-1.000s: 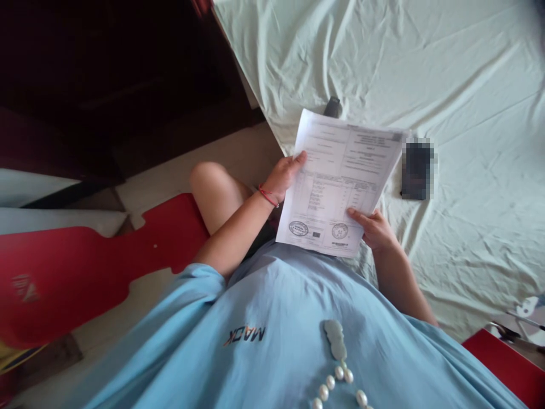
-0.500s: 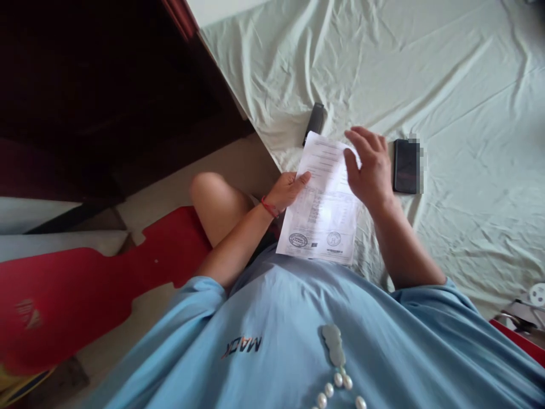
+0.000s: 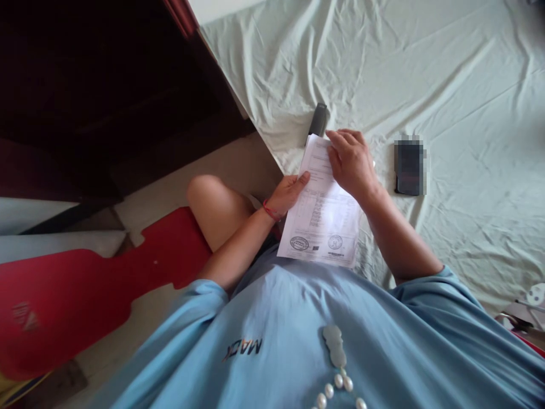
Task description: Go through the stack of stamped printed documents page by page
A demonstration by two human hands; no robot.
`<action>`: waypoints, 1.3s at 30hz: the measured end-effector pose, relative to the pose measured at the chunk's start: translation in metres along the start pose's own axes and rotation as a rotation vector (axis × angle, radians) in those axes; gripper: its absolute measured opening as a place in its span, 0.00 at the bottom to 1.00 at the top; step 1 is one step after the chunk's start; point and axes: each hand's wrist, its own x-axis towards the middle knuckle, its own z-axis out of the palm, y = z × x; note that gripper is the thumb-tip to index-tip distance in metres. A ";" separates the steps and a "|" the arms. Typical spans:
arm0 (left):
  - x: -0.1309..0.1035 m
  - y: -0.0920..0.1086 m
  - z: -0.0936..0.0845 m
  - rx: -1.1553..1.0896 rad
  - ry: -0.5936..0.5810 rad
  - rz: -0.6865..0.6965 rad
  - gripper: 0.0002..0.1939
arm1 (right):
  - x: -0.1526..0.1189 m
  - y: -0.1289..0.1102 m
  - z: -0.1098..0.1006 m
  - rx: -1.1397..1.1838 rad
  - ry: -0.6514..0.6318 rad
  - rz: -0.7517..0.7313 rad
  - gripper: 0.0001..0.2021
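A printed sheet of paper [image 3: 317,218] with two round stamps near its lower edge lies in front of my body. My left hand [image 3: 290,193] is closed on the sheet's left edge, thumb on top and the other fingers underneath. Over the upper right part of the paper rests my right hand [image 3: 351,162], its thumb apart from the fingers, which point left across the top edge. It covers that corner, and I cannot see a grip on the sheet. Beyond the top edge, partly hidden by the paper, is a dark narrow object [image 3: 317,119].
A dark phone-like object [image 3: 410,170], partly blurred out, lies on the pale, wrinkled bed sheet [image 3: 426,74] to the right. On the left are a red, flat-topped piece [image 3: 68,295] and dark furniture [image 3: 106,85]. Mixed items [image 3: 528,307] sit at the far right edge.
My right hand has moved left and come in over the paper's upper right part, its fingers closer together. The left hand keeps its hold on the edge.
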 end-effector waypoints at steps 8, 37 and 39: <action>-0.001 -0.004 -0.001 0.036 0.017 0.058 0.34 | 0.006 -0.007 0.004 -0.010 0.015 -0.046 0.22; 0.009 -0.004 -0.014 0.176 0.230 0.339 0.28 | 0.033 -0.011 0.014 0.185 -0.133 0.050 0.18; 0.006 -0.003 -0.008 0.077 0.204 0.294 0.26 | 0.033 -0.012 0.013 0.202 -0.163 0.040 0.19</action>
